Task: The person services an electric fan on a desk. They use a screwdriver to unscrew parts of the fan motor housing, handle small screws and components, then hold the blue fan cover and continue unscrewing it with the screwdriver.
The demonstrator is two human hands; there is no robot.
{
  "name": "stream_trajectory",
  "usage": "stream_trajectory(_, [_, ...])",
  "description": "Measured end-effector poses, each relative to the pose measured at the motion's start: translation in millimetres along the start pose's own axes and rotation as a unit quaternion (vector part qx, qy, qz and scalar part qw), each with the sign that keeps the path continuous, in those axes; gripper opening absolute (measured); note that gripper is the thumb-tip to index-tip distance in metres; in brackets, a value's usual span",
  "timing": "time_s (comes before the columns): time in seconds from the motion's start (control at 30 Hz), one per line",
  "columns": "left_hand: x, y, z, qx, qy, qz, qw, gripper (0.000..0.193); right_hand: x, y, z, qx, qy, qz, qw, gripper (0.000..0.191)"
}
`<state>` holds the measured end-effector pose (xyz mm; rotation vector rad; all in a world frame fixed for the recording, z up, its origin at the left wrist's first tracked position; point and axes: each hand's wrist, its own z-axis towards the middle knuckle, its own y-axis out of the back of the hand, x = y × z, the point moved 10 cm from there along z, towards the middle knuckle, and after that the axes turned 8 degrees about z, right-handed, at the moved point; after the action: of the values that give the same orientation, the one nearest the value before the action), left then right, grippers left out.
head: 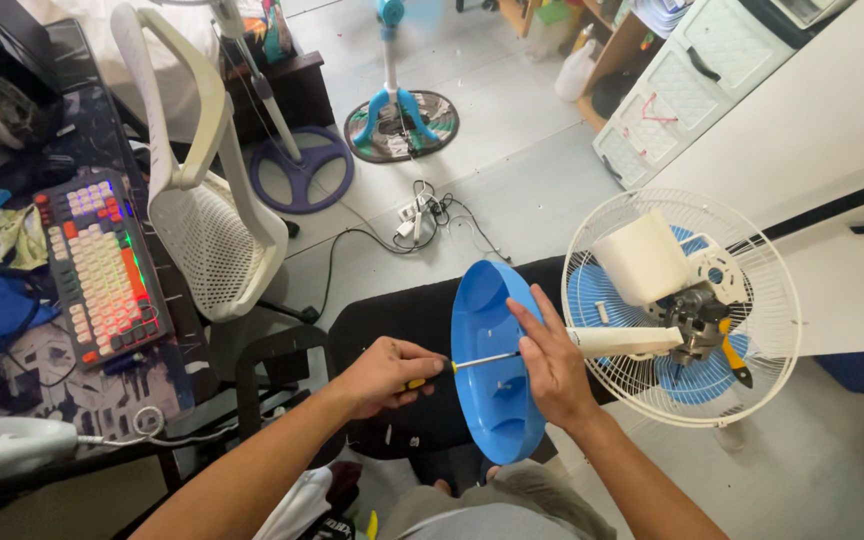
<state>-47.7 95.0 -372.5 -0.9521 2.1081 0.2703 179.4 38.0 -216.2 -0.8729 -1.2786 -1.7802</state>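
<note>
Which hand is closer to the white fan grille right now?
Right. The right hand rests on the blue round base, just beside the white fan grille. The left hand holds the screwdriver on the base's far side.

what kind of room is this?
Likely a home room doubling as a desk space: lit keyboard on a cluttered desk, white mesh chair, plastic drawer unit. A fan is apart on the tiled floor.

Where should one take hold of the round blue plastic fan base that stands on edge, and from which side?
Grip the round blue plastic fan base at its raised rim on the far, right-hand edge, coming from the right, as the right hand does. The dish stands on edge with its hollow facing left, where the left hand works a screwdriver, so the rim is the free part.
</note>
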Motion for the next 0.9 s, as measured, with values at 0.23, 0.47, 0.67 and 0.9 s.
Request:
stream_trajectory(0.23, [-102,-24,-80,-0.156,-0.471,0.392,0.775,0.039,3,3,-1,0.026,-0.032,-0.033,0.999,0.069])
stream_trajectory(0.47, [-120,-60,-131,-0.205,-0.602,0.580,0.509,0.040,-2,5,-2,0.025,-0.060,-0.041,0.997,0.082])
stream_trajectory(0.67, [-117,-57,-119,-0.196,-0.583,0.543,0.572,0.033,0,3,-7,0.026,-0.039,-0.054,0.997,0.082])
stream_trajectory(0.9, [-111,-24,-59,-0.080,-0.333,0.275,0.898,0.029,2,5,-9,0.019,-0.038,-0.052,0.998,0.080])
